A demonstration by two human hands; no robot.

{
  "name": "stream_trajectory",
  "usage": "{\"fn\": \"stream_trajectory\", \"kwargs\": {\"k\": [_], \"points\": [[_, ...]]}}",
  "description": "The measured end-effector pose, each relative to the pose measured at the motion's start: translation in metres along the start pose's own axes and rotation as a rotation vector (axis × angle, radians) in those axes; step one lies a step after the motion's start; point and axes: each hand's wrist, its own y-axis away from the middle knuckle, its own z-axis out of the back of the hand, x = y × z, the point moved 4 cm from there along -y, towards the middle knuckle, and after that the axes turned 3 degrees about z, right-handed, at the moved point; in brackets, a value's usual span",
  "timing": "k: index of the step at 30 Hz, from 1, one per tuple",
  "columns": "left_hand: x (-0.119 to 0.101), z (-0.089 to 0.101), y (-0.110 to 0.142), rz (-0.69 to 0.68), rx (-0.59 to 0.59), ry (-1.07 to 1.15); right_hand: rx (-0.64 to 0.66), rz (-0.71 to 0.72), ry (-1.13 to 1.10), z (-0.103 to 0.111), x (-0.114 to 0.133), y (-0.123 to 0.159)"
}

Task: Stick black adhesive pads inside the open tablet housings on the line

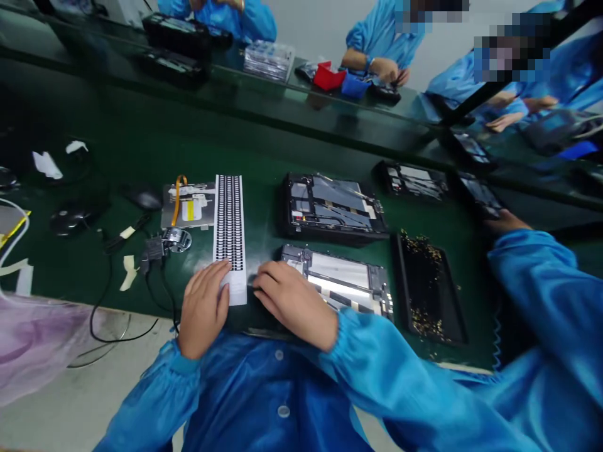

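Observation:
A white sheet with rows of small black stickers (pixel 230 216) lies lengthwise on the green bench. My left hand (pixel 203 309) rests on the sheet's lower left edge, its fingers stretched out over the white backing. Just right of the sheet's lower end is my right hand (pixel 298 302), fingers curled and drawn together; whatever is between the tips is hidden. My right hand partly covers an opened device with a silver inner plate (pixel 343 271). Behind that device sits a black stack with another opened device (pixel 334 204) on top.
A black tray (pixel 452 314) holding many tiny gold screws stands to the right. On the left are a metal panel with an orange ribbon (pixel 203 213), a tape roll (pixel 177 240), cables and a black mouse (pixel 70 218). A co-worker's hand (pixel 506 223) touches a device at right. Others work across the bench.

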Motion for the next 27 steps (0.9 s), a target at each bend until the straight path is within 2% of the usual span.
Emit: {"fn": "stream_trajectory", "kwargs": {"k": [2,4,6,10,14,16,17,19,21,22,24,26,27], "points": [[0.009,-0.009,-0.008,-0.009,0.055,-0.003,0.135,0.02,0.119,-0.023,-0.007,-0.041],[0.012,-0.016,-0.011,-0.006,0.059,-0.015,0.216,-0.001,0.188,-0.042,-0.014,-0.066],[0.013,-0.02,-0.01,0.001,0.045,-0.025,0.249,-0.015,0.203,-0.052,-0.018,-0.075],[0.014,-0.022,-0.007,0.002,0.056,-0.043,0.274,-0.023,0.204,-0.06,-0.015,-0.073],[0.013,-0.022,-0.011,-0.038,0.065,-0.073,0.312,-0.024,0.193,-0.056,-0.011,-0.081],[0.014,-0.022,-0.013,-0.062,0.064,-0.1,0.322,0.016,0.122,-0.036,-0.015,-0.08],[0.016,-0.023,-0.015,-0.074,0.068,-0.111,0.284,0.034,0.053,-0.019,-0.018,-0.074],[0.02,-0.025,-0.018,-0.11,0.084,-0.123,0.086,0.039,-0.123,0.026,-0.027,-0.044],[0.023,-0.026,-0.019,-0.155,0.096,-0.136,-0.195,-0.018,-0.247,0.072,-0.036,0.011],[0.022,-0.025,-0.02,-0.165,0.096,-0.141,-0.288,-0.059,-0.274,0.088,-0.038,0.044],[0.014,-0.021,-0.019,-0.134,0.05,-0.137,-0.386,-0.217,-0.269,0.1,-0.044,0.111],[-0.009,-0.014,-0.016,-0.078,-0.064,-0.089,-0.333,-0.305,-0.225,0.087,-0.045,0.163],[-0.027,-0.013,-0.013,-0.091,-0.107,-0.043,-0.288,-0.33,-0.186,0.076,-0.045,0.181]]}}
